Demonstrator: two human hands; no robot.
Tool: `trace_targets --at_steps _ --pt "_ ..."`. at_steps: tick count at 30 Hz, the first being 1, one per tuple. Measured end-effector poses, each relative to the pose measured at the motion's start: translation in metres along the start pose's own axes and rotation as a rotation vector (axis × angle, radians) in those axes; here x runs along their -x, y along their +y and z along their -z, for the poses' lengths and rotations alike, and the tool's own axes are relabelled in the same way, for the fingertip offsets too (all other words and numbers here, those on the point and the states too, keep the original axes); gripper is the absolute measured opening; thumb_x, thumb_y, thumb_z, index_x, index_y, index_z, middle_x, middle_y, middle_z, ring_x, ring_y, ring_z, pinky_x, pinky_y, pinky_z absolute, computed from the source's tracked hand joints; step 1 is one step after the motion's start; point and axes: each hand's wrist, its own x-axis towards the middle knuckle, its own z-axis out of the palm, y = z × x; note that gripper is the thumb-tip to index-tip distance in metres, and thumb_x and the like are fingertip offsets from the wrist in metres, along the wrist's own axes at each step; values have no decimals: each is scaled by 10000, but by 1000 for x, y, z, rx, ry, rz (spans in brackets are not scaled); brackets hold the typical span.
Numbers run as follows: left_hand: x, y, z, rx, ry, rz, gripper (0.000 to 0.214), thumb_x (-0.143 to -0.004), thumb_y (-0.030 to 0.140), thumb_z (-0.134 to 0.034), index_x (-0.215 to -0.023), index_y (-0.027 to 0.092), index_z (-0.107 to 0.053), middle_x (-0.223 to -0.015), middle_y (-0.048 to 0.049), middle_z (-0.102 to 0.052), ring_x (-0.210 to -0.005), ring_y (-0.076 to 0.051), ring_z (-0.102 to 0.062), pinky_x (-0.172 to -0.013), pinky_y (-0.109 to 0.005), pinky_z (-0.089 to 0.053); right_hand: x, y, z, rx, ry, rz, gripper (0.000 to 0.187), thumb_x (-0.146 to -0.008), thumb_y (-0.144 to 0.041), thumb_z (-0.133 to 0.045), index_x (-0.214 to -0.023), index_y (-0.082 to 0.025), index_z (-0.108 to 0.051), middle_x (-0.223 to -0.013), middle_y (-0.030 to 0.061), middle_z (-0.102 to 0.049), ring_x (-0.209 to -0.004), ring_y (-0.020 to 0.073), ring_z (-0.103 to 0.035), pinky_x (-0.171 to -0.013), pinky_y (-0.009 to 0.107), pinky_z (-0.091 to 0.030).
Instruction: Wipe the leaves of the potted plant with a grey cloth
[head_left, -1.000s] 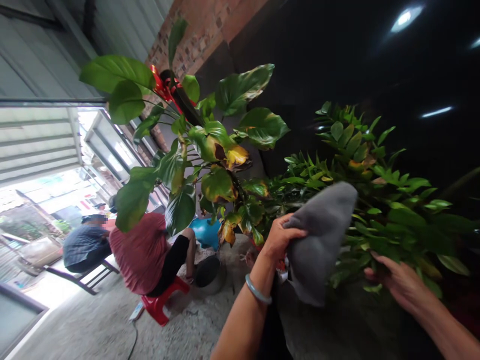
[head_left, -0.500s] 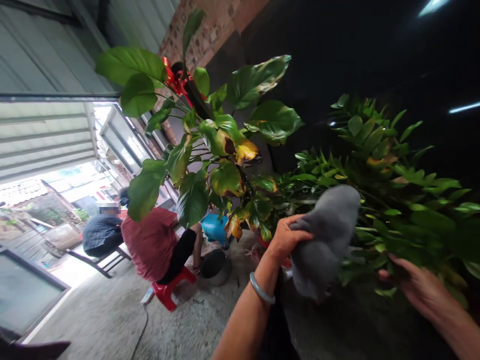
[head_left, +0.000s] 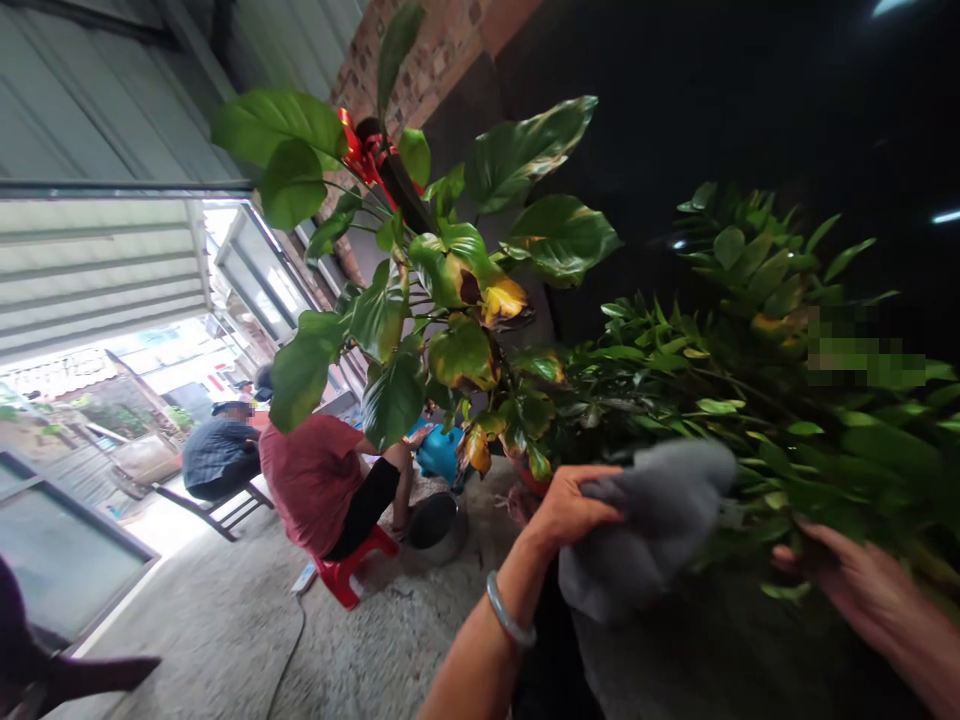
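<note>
My left hand, with a pale bangle on the wrist, grips a grey cloth between thumb and fingers. The cloth bunches up and hangs in front of a bushy green plant. At the lower right, my right hand is closed on a dark leaf of this plant, thumb and fingers pinching it low among the foliage. To the left of the bush stands a broad-leaved plant with some yellow and brown leaves. A red ribbon is tied near the top of its pole.
A person in a red shirt sits on a red stool beside a metal bucket. Another person sits on a bench farther back. A cable lies on the concrete floor. A dark wall stands behind the plants.
My left hand has moved the cloth slightly downward, and its shape has folded over. My right hand keeps its hold on the leaf. The view has shifted a little to the left.
</note>
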Motion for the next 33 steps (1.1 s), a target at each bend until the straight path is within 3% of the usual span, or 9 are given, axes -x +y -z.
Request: trace_targets --at_steps 3,5,9,12,17,21,25,28,33 --pt "-14 -3 -3 89 209 -128 459 -500 112 -687 -949 185 -751 -768 7 -683 -737 -163 -590 -756 -282 -477 -1 2 -1 -3 -1 31 230 -353 -77 -701 -543 -196 -649 -516 -58 -663 -336 159 -578 -320 216 -507" --pt "-11 -19 -9 24 214 -110 449 -508 80 -646 -930 188 -758 -798 -8 -692 -785 -189 -598 -785 -302 -475 1 2 -2 28 33 4 201 -358 -74 -694 -509 -192 -634 -468 -52 -644 -311 163 -564 -306 218 -496" --pt "21 -44 -11 -150 -82 81 379 -443 49 -665 -769 202 -784 -654 10 -667 -674 -192 -575 -695 -308 -475 7 -3 -6 123 76 -76 177 -376 -81 -693 -482 -198 -612 -407 -21 -617 -304 177 -563 -296 214 -478" --pt "34 -29 -5 -145 -220 105 361 -439 106 -713 -780 202 -783 -643 28 -656 -638 -154 -552 -677 -279 -467 8 -5 -6 124 88 -91 200 -364 -78 -698 -479 -203 -593 -389 -21 -595 -300 160 -550 -291 189 -461" --pt "0 5 1 -9 179 -136 431 -493 128 -697 -915 186 -759 -789 12 -693 -769 -166 -598 -769 -269 -476 2 2 -4 14 8 25 204 -406 -109 -684 -541 -239 -603 -508 -80 -642 -332 140 -559 -317 214 -504" --pt "-12 -19 -5 -86 300 -122 440 -515 65 -635 -916 198 -758 -838 3 -713 -843 -197 -611 -819 -300 -477 -1 5 -2 25 4 36 223 -405 -117 -707 -580 -228 -623 -506 -73 -641 -334 148 -566 -324 223 -507" --pt "20 -47 -6 -205 -1 139 391 -471 35 -653 -805 193 -781 -668 22 -682 -686 -180 -593 -683 -271 -471 -3 5 2 81 -2 11 235 -405 -142 -730 -612 -194 -632 -506 -45 -643 -340 158 -572 -337 231 -505" --pt "35 -34 2 -169 -200 153 396 -429 54 -705 -793 187 -784 -639 31 -667 -636 -150 -566 -631 -242 -447 -5 6 4 100 1 -4 211 -408 -142 -736 -578 -183 -618 -456 -18 -618 -333 171 -569 -333 239 -498" --pt "8 8 16 27 200 -119 410 -440 139 -738 -846 178 -771 -732 14 -698 -715 -156 -596 -712 -251 -475 -4 7 0 46 -26 47 266 -331 -205 -757 -554 -188 -613 -467 -60 -609 -328 144 -553 -325 228 -493"
